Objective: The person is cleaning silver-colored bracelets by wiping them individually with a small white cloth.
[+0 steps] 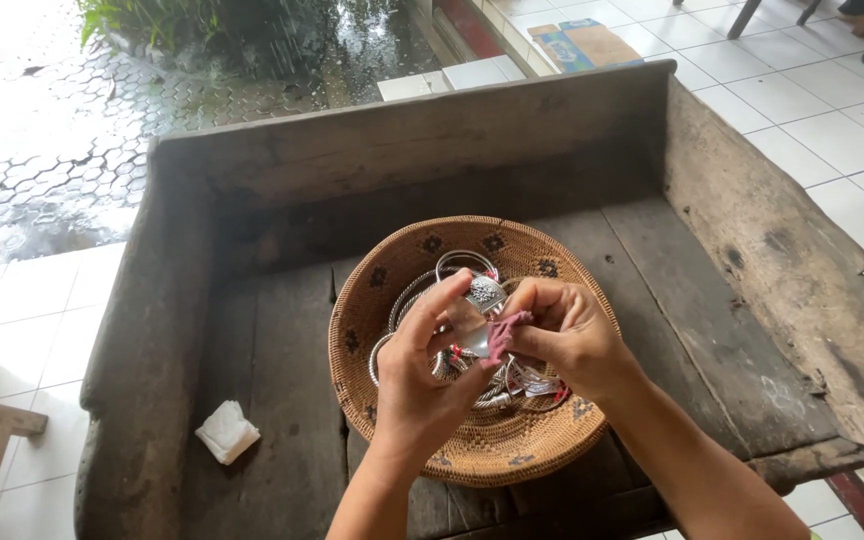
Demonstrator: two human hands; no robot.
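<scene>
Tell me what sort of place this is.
Probably a tiled porch beside a wet courtyard, used for handcraft. A worn wooden tray table stands on white floor tiles, rain-soaked paving lies just beyond, and a woven basket holds silver bangles.

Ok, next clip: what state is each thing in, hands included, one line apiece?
Left hand: closed on the silver piece.
Silver piece: held above the basket.
Right hand: pinching the pink cloth.
Pink cloth: bunched, pressed against the silver piece.
Woven basket: upright, holding silver bangles.
Silver bangles: piled loosely.
White wad: crumpled, lying apart on the wooden tray.
</scene>
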